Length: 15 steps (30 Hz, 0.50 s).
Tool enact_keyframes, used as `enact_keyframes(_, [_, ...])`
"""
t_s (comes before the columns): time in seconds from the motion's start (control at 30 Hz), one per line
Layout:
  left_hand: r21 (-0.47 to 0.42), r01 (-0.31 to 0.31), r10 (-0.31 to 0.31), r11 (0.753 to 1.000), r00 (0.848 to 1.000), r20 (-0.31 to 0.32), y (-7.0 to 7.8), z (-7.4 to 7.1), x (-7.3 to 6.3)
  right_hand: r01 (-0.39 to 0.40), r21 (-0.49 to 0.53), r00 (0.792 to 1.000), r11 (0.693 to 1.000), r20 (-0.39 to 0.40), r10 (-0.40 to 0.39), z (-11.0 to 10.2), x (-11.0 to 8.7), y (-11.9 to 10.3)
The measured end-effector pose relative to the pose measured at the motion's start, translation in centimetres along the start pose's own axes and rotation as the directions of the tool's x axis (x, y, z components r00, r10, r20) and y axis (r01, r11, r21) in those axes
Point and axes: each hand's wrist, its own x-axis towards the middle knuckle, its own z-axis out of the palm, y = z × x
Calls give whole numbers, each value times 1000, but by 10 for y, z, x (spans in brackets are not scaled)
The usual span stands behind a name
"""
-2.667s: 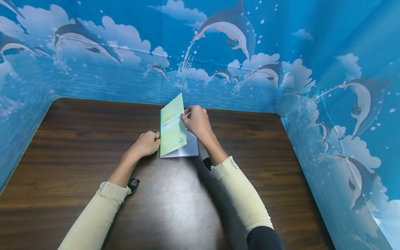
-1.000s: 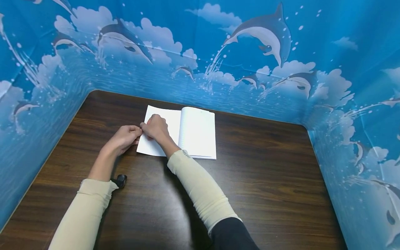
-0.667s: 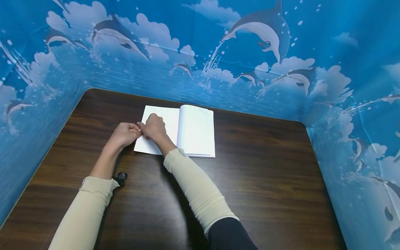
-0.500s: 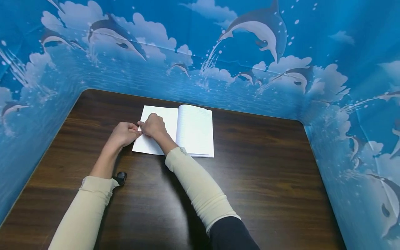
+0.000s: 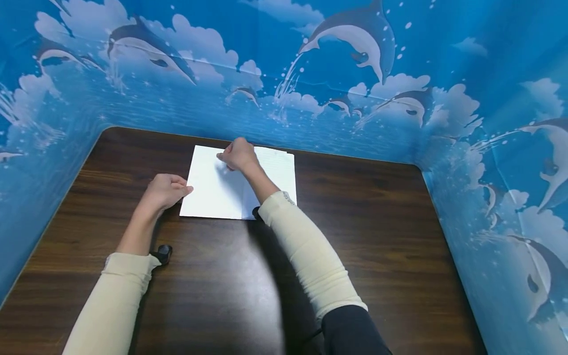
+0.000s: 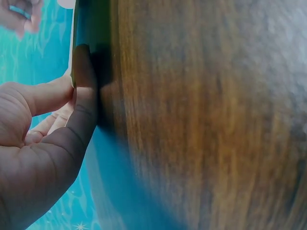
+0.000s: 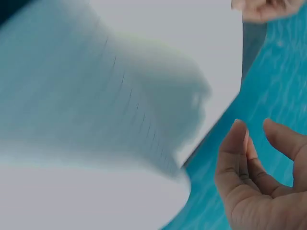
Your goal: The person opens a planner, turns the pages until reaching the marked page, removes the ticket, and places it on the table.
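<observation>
A notebook (image 5: 205,190) lies open at the far middle of the table, with white pages on both sides. My left hand (image 5: 165,191) pinches its left edge; in the left wrist view the thumb (image 6: 53,96) is on one face and a finger on the other. My right hand (image 5: 239,154) is over the upper middle of the notebook, casting a shadow on the left page. In the right wrist view its thumb and fingers are bent and apart, with nothing between them. Lined sheets (image 7: 72,110) curve up from the fold in that view.
The dark wooden table (image 5: 213,286) extends around the notebook. A blue curtain (image 5: 177,108) printed with dolphins stands along the table's back and sides. Black straps with a small device (image 5: 164,254) sit at the wrists, beside pale sleeves.
The green cover, earlier lifted by my right hand, has been turned over to the left. My right hand has since left the left edge and moved right and away. My left hand stays at the edge.
</observation>
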Motion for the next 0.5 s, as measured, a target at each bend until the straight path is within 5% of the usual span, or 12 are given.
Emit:
enact_keyframes(0.33, [-10, 2, -2, 1000, 1000, 3, -1, -2, 2, -134, -19, 988, 991, -83, 132, -69, 12, 39])
enact_keyframes(0.5, [-4, 5, -5, 1000, 1000, -5, 0, 1, 3, -285, -58, 957, 957, -77, 280, -91, 15, 60])
